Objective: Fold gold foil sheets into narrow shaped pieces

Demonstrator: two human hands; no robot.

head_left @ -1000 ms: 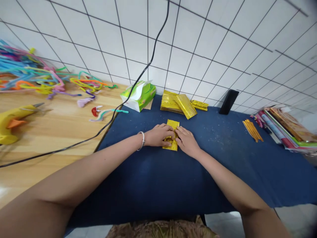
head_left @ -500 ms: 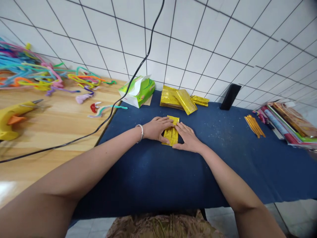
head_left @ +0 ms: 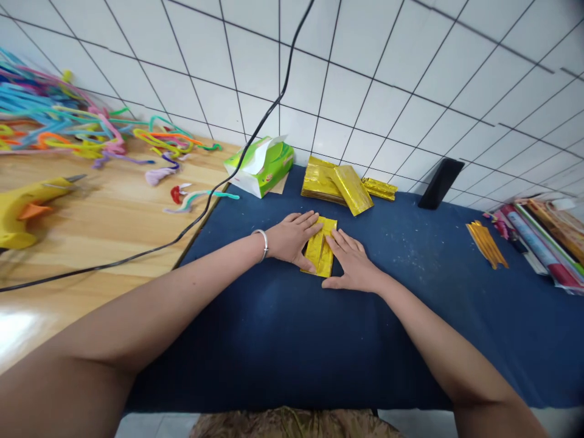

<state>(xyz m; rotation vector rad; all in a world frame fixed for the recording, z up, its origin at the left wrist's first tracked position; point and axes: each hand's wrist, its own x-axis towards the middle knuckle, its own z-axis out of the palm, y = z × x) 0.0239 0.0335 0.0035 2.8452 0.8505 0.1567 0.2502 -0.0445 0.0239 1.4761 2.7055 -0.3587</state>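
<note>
A folded sheet of gold foil paper [head_left: 320, 250] lies on the dark blue cloth [head_left: 347, 340] in front of me. My left hand [head_left: 292, 238], with a silver bangle on the wrist, rests flat on the paper's left side, fingers stretched out. On the paper's right edge lies my right hand [head_left: 353, 263], also flat with fingers apart. Both hands press the paper down; neither grips it.
A stack of gold foil sheets [head_left: 340, 185] lies behind the hands, a green tissue box [head_left: 260, 167] to its left. A black phone [head_left: 441, 182] leans on the tiled wall. Thin gold strips [head_left: 487, 243], books [head_left: 542, 237], a yellow glue gun [head_left: 27, 207], its black cord [head_left: 191, 225] and pipe cleaners [head_left: 68, 128] surround them.
The hands have slid apart from the middle of the gold paper to its two sides, uncovering more of it, and their fingers have flattened out.
</note>
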